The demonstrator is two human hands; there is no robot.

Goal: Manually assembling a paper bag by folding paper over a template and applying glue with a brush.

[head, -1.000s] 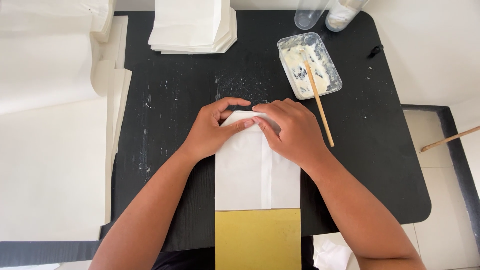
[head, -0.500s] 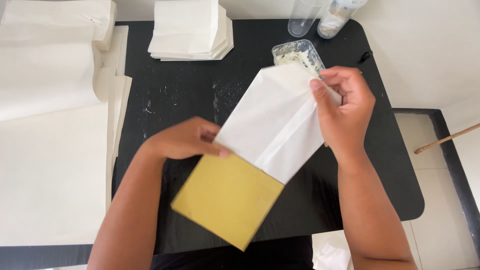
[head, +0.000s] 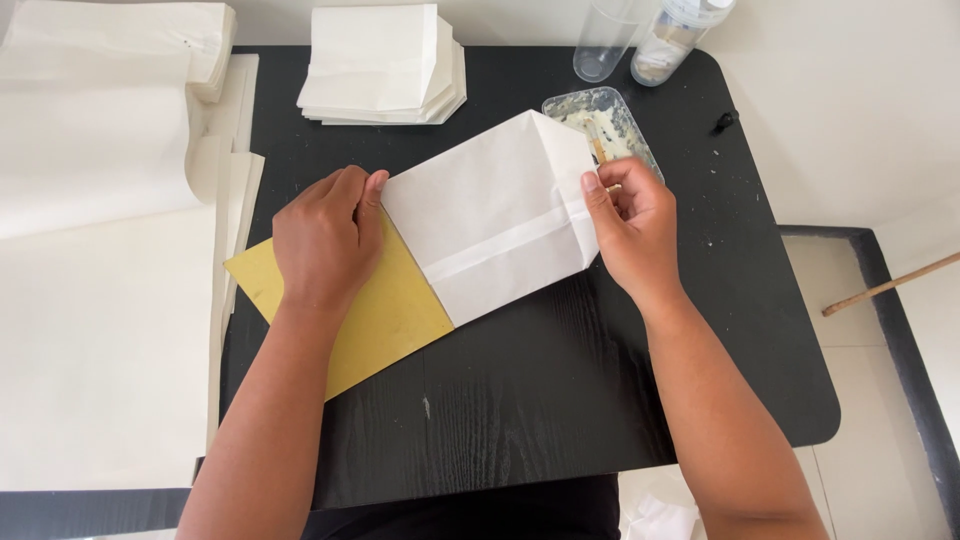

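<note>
A white paper bag (head: 495,215) with a folded bottom is laid diagonally on the black bench (head: 560,400), and a yellow card (head: 385,320) is seen sticking out from its open lower-left end. The left hand (head: 325,235) is laid flat on the yellow card, palm down with the fingers held together, and its fingertips are touching the left edge of the white paper bag. The right hand (head: 630,225) is placed at the right edge of the bag, where the folded bottom flap is; the thumb is pressed on the paper edge and the other fingers are curled, but it cannot be told for sure whether the paper is pinched between them. Just behind the right hand, a clear plastic tray (head: 600,115) with white paste is partly covered by the corner of the bag, and a wooden stick (head: 597,148) is seen in it. Beyond the tray, 2 clear containers (head: 640,40) are standing at the far edge of the bench. A stack of folded white bags (head: 385,65) is kept at the far side of the bench, well apart from the hands. Large white paper sheets (head: 100,300) are spread to the left of the bench. At the right, a wooden rod (head: 890,285) is lying on the floor.
</note>
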